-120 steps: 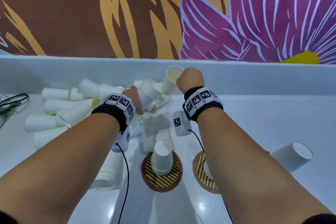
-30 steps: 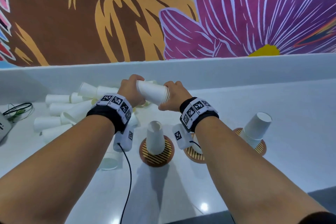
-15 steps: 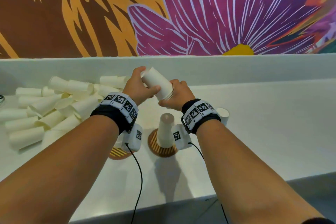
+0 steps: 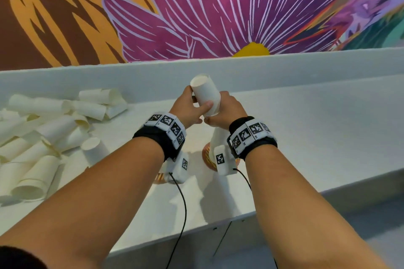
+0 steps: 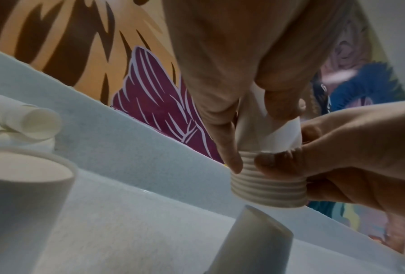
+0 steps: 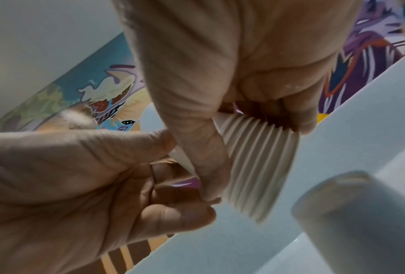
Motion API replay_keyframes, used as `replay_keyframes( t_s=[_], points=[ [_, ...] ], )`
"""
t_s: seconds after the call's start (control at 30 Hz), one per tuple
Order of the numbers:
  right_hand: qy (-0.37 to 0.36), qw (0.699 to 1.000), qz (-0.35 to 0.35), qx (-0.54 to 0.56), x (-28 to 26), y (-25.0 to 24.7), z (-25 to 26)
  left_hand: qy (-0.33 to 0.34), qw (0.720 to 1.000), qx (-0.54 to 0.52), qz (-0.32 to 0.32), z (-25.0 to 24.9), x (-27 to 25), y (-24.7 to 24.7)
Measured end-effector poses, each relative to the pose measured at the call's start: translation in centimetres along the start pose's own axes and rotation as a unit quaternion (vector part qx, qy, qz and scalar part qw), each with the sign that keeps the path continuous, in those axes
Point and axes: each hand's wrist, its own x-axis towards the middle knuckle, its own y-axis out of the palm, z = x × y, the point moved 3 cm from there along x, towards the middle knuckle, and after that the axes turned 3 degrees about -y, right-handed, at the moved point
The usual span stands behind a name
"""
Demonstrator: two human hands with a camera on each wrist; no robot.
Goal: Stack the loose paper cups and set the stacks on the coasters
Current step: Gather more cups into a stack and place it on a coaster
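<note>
Both hands hold one stack of white paper cups, tilted with its closed base up. My left hand grips its side, thumb across the front. My right hand pinches the rim end. The nested rims show in the left wrist view, and the same rims in the right wrist view. Directly below stands an upturned cup stack on a striped coaster. A second striped coaster peeks out beneath my left wrist.
A pile of loose cups lies on the white counter at the left, with one upturned cup near its edge. A low white ledge and a painted wall close off the back. The counter's front edge runs under my forearms.
The held stack has turned from lying sideways to base up. Both hands have carried it over the stack on the coaster, and the view has shifted right.
</note>
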Motion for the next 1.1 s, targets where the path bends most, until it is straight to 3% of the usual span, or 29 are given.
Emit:
replay_keyframes(
  t_s=[0.27,0.5,1.1],
  points=[
    [0.035,0.998,0.023,0.054,-1.0,0.0,-4.5,0.017,0.994,0.097,0.043,0.4,1.1,4.1],
    [0.080,0.992,0.046,0.089,-1.4,2.8,-7.1,0.006,0.983,0.163,0.082,2.5,1.3,5.5],
    [0.117,0.985,0.065,0.105,-1.3,4.6,-8.5,-0.032,0.980,0.162,0.108,5.0,1.5,6.1]
  ],
)
